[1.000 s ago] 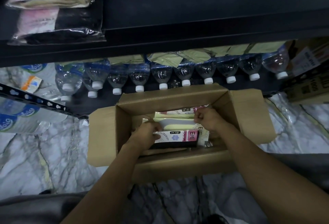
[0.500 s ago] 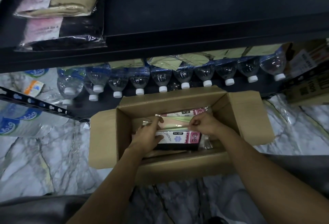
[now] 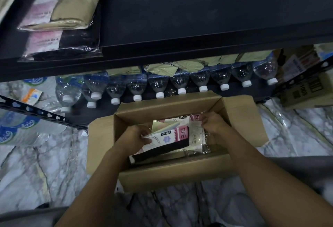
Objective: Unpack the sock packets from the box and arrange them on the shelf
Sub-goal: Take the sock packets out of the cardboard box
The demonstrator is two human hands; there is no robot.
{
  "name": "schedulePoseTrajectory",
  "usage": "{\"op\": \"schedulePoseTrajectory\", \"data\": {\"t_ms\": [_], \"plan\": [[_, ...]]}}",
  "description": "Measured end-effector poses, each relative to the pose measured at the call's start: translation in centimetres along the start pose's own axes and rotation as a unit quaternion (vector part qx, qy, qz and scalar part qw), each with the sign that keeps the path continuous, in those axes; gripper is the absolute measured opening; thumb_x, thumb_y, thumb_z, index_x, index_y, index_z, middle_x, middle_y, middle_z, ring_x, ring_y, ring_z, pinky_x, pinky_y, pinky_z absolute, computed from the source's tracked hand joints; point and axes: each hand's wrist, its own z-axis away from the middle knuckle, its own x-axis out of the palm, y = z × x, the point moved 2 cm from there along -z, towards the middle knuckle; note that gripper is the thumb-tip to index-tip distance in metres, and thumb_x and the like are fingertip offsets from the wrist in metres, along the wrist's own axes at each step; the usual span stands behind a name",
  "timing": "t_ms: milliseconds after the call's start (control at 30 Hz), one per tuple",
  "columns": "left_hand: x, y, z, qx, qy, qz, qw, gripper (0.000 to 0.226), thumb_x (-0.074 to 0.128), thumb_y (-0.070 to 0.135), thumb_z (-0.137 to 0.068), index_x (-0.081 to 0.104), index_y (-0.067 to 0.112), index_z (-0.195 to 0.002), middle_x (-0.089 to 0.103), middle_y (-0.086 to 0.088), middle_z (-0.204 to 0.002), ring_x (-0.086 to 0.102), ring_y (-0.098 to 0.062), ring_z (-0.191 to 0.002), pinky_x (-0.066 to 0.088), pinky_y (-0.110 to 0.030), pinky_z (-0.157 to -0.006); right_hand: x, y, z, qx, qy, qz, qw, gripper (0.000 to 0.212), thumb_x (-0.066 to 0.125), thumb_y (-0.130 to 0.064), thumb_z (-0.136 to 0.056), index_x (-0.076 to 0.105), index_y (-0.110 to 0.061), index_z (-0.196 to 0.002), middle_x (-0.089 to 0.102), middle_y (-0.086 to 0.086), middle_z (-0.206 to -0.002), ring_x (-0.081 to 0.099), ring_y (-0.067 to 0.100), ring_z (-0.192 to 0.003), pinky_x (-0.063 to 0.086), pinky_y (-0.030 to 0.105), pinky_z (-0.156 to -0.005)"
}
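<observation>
- Head view: an open cardboard box (image 3: 180, 171) stands on the marble floor (image 3: 45, 163) just in front of a dark shelf unit, with its flaps folded out to the left and right.
- Inside the box lies a pile of sock packets (image 3: 195, 136) in clear wrap, with pink and white bands that read "ENE".
- The top sock packet (image 3: 169, 140) is tilted, its left end raised above the pile and its dark lower part toward the near wall of the box.
- The left hand (image 3: 134, 136) is inside the box and grips the left end of the top sock packet, fingers curled round it.
- The right hand (image 3: 215, 124) is at the far right corner of the box, fingers bent and pinching clear wrap on the pile; which packet that wrap belongs to cannot be told.
- On the upper shelf (image 3: 180, 19), at the far left, stacked packets (image 3: 61, 28) lie flat.
- A row of water bottles (image 3: 158, 84) lies on the level below, white caps toward the box.
- A printed carton (image 3: 306, 89) sits at the far right.
</observation>
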Motion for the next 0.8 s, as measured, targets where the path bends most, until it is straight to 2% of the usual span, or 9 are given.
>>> {"op": "schedulePoseTrajectory", "data": {"t_ms": [100, 167, 267, 433, 533, 600, 667, 733, 800], "plan": [[-3.0, 0.8, 0.9, 0.006, 0.017, 0.002, 1.000, 0.011, 0.076, 0.010, -0.080, 0.070, 0.018, -0.085, 0.065, 0.008, -0.080, 0.056, -0.007, -0.073, 0.036, -0.005, -0.058, 1.2, 0.5, -0.1, 0.004, -0.021, 0.006, 1.000, 0.034, 0.062, 0.001, -0.082, 0.064, -0.011, -0.115, 0.065, 0.008, -0.112, 0.061, 0.020, -0.095, 0.050, 0.027, -0.081], [-4.5, 1.5, 1.7, 0.005, 0.024, 0.008, 1.000, 0.024, 0.075, 0.009, -0.081, 0.062, 0.028, -0.075, 0.061, 0.014, -0.071, 0.054, 0.001, -0.061, 0.036, -0.008, -0.055, 2.2, 0.8, -0.2, 0.003, -0.029, 0.031, 0.999, 0.039, 0.066, -0.004, -0.081, 0.062, -0.015, -0.119, 0.061, 0.008, -0.123, 0.059, 0.024, -0.108, 0.051, 0.033, -0.093], [-5.6, 1.8, 3.1, -0.010, 0.040, 0.017, 0.999, 0.015, 0.075, 0.010, -0.081, 0.066, 0.022, -0.081, 0.062, 0.013, -0.070, 0.057, 0.004, -0.050, 0.041, -0.011, -0.052, 3.1, 0.8, 0.0, -0.038, -0.014, 0.154, 0.987, 0.057, 0.068, -0.015, -0.079, 0.051, -0.023, -0.132, 0.037, 0.005, -0.145, 0.039, 0.030, -0.127, 0.039, 0.041, -0.107], [-6.6, 1.1, 5.7, -0.018, 0.067, 0.008, 0.998, 0.011, 0.077, 0.013, -0.080, 0.068, 0.019, -0.085, 0.070, -0.001, -0.078, 0.066, -0.018, -0.064, 0.046, -0.015, -0.054, 3.4, 1.3, 0.2, -0.015, -0.014, 0.206, 0.978, 0.098, 0.080, -0.026, -0.069, 0.022, -0.026, -0.149, 0.011, 0.004, -0.157, 0.024, 0.034, -0.134, 0.031, 0.046, -0.111], [-6.8, 0.5, 6.6, -0.020, 0.073, 0.015, 0.997, 0.016, 0.077, 0.012, -0.080, 0.066, 0.025, -0.080, 0.069, -0.002, -0.077, 0.066, -0.014, -0.059, 0.044, -0.013, -0.051, 3.8, 1.6, 0.5, 0.003, -0.013, 0.200, 0.980, 0.109, 0.082, -0.029, -0.067, 0.013, -0.021, -0.151, 0.005, 0.005, -0.159, 0.019, 0.036, -0.138, 0.027, 0.047, -0.114], [-6.8, 0.2, 7.0, -0.029, 0.078, 0.049, 0.995, 0.016, 0.075, 0.008, -0.082, 0.067, 0.022, -0.082, 0.068, -0.003, -0.078, 0.065, -0.009, -0.057, 0.044, -0.012, -0.046, 3.9, 1.7, 0.7, 0.018, -0.007, 0.199, 0.980, 0.107, 0.083, -0.030, -0.067, 0.017, -0.017, -0.150, 0.008, 0.008, -0.157, 0.019, 0.035, -0.138, 0.027, 0.045, -0.114], [-6.8, 0.0, 7.3, -0.036, 0.085, 0.076, 0.993, 0.013, 0.074, 0.007, -0.083, 0.069, 0.018, -0.085, 0.068, -0.003, -0.078, 0.066, -0.007, -0.057, 0.044, -0.012, -0.044, 4.0, 1.7, 0.9, 0.031, -0.008, 0.192, 0.981, 0.092, 0.084, -0.031, -0.066, 0.034, -0.016, -0.142, 0.015, 0.009, -0.154, 0.020, 0.034, -0.137, 0.029, 0.044, -0.113], [-7.0, -0.3, 7.6, -0.037, 0.093, 0.086, 0.991, 0.013, 0.075, 0.009, -0.082, 0.069, 0.020, -0.086, 0.070, -0.001, -0.078, 0.066, -0.005, -0.060, 0.046, -0.013, -0.047, 3.9, 1.6, 1.2, 0.038, -0.009, 0.157, 0.987, 0.076, 0.085, -0.027, -0.066, 0.048, -0.018, -0.131, 0.023, 0.010, -0.151, 0.024, 0.034, -0.136, 0.031, 0.044, -0.112], [-7.2, -0.9, 7.9, -0.039, 0.100, 0.095, 0.990, 0.014, 0.077, 0.012, -0.081, 0.069, 0.024, -0.084, 0.071, 0.003, -0.076, 0.064, -0.001, -0.057, 0.048, -0.017, -0.053, 3.7, 1.4, 1.5, 0.045, -0.019, 0.097, 0.994, 0.068, 0.085, -0.019, -0.066, 0.052, -0.019, -0.125, 0.036, 0.011, -0.143, 0.037, 0.032, -0.131, 0.039, 0.043, -0.107]]}}
